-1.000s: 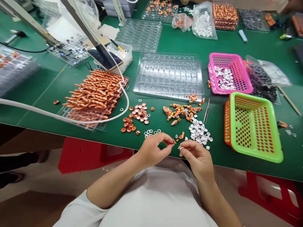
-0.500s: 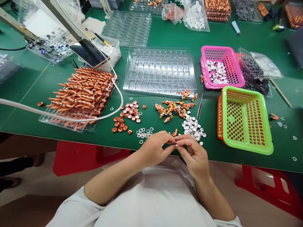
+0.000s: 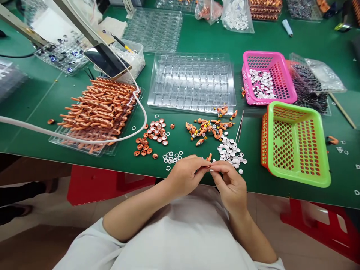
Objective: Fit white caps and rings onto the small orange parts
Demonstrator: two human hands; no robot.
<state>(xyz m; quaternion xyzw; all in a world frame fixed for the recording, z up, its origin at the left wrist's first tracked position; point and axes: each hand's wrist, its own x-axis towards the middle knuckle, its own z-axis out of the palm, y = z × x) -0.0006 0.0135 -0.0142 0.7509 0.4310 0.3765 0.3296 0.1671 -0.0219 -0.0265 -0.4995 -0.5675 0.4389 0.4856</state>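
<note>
At the table's near edge, my left hand (image 3: 187, 174) and my right hand (image 3: 231, 183) meet with fingertips pinched together. A tiny piece shows between them, dark orange with a white bit, mostly hidden by the fingers. Just beyond the fingertips lies a small orange part (image 3: 209, 157). White round caps (image 3: 229, 150) are heaped by my right hand, with metal tweezers (image 3: 240, 126) beside them. Clear rings (image 3: 172, 157) lie near my left hand, and copper-coloured cups (image 3: 156, 132) farther left. Orange curved parts with yellow bits (image 3: 208, 129) are piled ahead.
A clear moulded tray (image 3: 191, 82) lies ahead. To the right stand a pink basket (image 3: 291, 84) holding white pieces and a green basket (image 3: 323, 150). Stacked orange parts (image 3: 95, 105), a white cable (image 3: 84, 140) and a phone (image 3: 107, 60) are on the left.
The camera view has shifted slightly. Both hands stay pinched together in the same place, with only small finger movement.
</note>
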